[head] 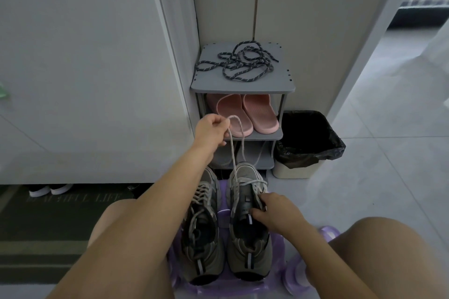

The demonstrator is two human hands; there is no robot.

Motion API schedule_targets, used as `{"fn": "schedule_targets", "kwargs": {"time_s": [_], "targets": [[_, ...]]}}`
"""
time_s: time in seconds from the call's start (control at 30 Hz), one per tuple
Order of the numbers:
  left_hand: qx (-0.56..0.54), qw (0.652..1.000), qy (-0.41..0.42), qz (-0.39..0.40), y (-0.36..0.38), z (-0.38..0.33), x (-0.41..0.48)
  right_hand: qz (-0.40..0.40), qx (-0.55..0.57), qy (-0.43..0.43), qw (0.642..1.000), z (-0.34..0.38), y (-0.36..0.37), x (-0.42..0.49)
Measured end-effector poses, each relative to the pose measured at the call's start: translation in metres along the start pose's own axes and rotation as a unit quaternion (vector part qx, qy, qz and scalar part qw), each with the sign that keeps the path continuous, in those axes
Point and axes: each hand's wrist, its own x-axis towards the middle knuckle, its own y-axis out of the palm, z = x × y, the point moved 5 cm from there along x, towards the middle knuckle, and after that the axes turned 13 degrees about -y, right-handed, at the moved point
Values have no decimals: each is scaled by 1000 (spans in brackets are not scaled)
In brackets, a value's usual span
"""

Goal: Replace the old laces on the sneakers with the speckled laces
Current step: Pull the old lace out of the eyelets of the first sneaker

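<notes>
Nearest, a clear purple stool [277, 257] is standing between the person's bare knees and carrying both sneakers side by side, toes pointing away. The left sneaker [201, 233] is still wearing its pale lace, crossed through all the eyelets. The right sneaker [247, 238] is showing lace only across its front rows. The right hand [274, 211] is gripping this shoe's upper beside the tongue, fingers curled over the edge, apparently bracing it. Farther out and higher, the left hand [213, 131] is pinching a loop of the old lace [232, 153] with its fingers closed. Two strands are running down taut from it to the right sneaker's front eyelets. Behind it a grey shoe rack [243, 86] is standing against the wall, with pink slippers [247, 114] on a middle shelf. The speckled laces [243, 60] are lying in a loose tangle on the top shelf, untouched and well apart from both hands. A bin [298, 172] with a black liner is sitting just right of the rack. Judgement: unlacing of the first shoe is in hand, so the task is at an early stage. The next move is calling for freeing the last rows while the right hand counters the pull. The second shoe is then needing the same treatment before the reach to the top shelf.
</notes>
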Motion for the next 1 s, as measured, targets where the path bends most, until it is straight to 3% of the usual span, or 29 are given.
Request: {"fn": "schedule_targets", "kwargs": {"time_s": [0.2,0.37,0.7,0.8,1.0], "targets": [[283,957,-31,62,7,57,-4,-19,-8,7,1000,-1,1,-1],[387,918,-28,83,18,91,-14,-27,-9,2,1000,-1,2,-2],[547,831,32,98,25,91,-14,-38,-11,2,999,0,2,-3],[528,844,34,86,24,93,-13,-37,-9,3,999,0,2,-2],[407,912,36,36,18,69,-12,-33,-12,5,999,0,2,-1]]}}
